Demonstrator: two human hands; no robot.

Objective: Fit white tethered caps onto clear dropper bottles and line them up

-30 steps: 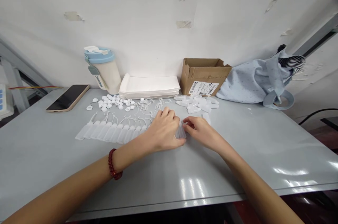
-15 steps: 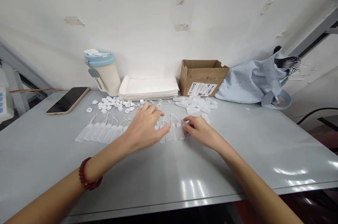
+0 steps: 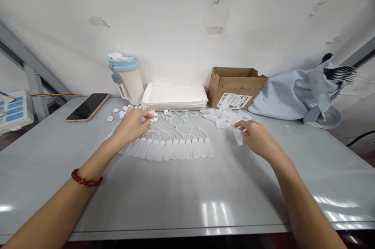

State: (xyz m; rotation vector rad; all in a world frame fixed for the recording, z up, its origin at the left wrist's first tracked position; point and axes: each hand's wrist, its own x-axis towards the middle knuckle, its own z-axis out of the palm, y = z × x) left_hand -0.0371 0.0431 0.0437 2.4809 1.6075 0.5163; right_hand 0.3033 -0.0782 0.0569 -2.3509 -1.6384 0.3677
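Observation:
My left hand (image 3: 133, 124) reaches over a pile of small white caps (image 3: 154, 117). Its thumb and index finger are apart, while the other fingertips are hidden. My right hand (image 3: 254, 135) has its thumb and index finger closed on a flat translucent plastic tube (image 3: 238, 137), beside a heap of similar loose tubes (image 3: 224, 118). Between the hands lies a row of translucent tubes (image 3: 172, 150), side by side, with white caps and string loops at their upper ends. White strings (image 3: 172, 117) lie tangled behind the row.
Along the wall stand a cream tumbler with blue lid (image 3: 131, 85), a stack of white envelopes (image 3: 175, 98), a cardboard box (image 3: 234, 88) and a light blue cloth bag (image 3: 284, 92). A phone (image 3: 88, 107) lies at left, near a case with blue compartments (image 3: 14, 110).
My left hand has moved left from the row to the caps. My right hand has left the row's right end and taken hold of a loose tube. The camera view has shifted left.

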